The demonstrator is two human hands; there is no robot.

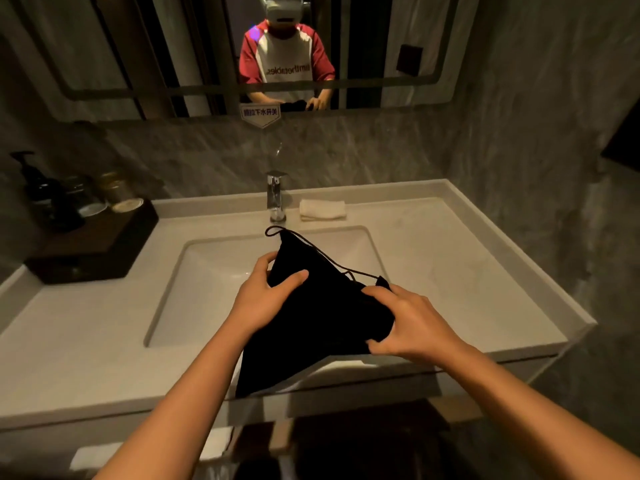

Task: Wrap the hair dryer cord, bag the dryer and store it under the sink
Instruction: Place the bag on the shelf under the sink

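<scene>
Both hands grip a black drawstring cloth bag (311, 317) held over the front edge of the white rectangular sink basin (214, 271). The left hand (266, 296) pinches one edge with its fingers (294, 277) closed on the fabric; the right hand (408, 320) clutches the opposite edge. The bag's thin black drawstring (311, 245) loops loose toward the chrome faucet (275, 195). The hair dryer itself is not visible, so whether it is already inside I cannot tell; closing and stowing below seem left. A folded white towel (322, 209) and a dark tray of toiletry bottles (86, 244) sit on the pale stone tabletop (86, 341), clear of the work.
</scene>
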